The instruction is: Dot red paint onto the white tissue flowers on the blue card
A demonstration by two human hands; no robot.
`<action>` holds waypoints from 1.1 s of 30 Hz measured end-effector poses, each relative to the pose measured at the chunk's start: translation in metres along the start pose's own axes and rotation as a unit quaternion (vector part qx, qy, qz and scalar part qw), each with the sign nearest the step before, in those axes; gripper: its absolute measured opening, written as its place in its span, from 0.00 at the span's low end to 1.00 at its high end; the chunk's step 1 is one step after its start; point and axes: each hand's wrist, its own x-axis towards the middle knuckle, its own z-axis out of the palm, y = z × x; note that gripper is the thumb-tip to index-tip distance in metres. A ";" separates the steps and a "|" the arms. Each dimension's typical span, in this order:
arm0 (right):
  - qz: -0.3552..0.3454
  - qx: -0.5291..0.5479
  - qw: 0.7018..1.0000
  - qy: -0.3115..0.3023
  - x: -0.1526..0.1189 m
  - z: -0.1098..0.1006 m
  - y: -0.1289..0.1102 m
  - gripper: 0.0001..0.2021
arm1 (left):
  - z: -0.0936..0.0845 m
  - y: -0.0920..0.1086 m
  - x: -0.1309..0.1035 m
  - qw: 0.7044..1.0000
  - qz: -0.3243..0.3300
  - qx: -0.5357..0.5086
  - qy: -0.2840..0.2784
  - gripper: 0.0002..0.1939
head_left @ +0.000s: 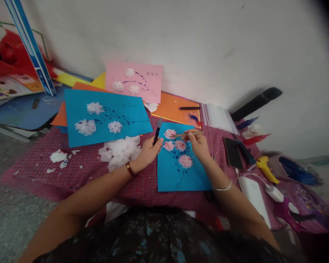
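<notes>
Plaid-covered table (pixel 145 184), blue sheet (pixel 164 177) before you. Your left hand (pixel 148 152) wraps a dark pen (pixel 157 133); your right hand (pixel 200 146) pinches a brown stick (pixel 199 133) by the top flower (pixel 169 133). Looks like petal detailing; next touch wants a light, steady tip.

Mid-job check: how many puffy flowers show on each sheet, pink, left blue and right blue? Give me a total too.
Pink sheet: 3 white flowers
Left blue sheet: 3 white flowers
Right blue sheet: 4 red-and-white flowers
Total: 10 in view
</notes>
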 end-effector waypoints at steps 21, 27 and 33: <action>-0.037 -0.050 0.998 -0.003 0.004 -0.007 0.008 0.18 | 0.001 0.006 0.000 1.000 -0.016 0.002 -0.008 0.16; -0.036 -0.050 0.998 -0.004 0.005 -0.003 0.010 0.18 | 0.000 0.005 -0.001 1.000 -0.014 0.013 -0.012 0.17; -0.035 -0.042 0.998 0.009 0.000 -0.005 0.002 0.19 | 0.001 0.002 0.000 1.000 -0.012 0.014 -0.015 0.16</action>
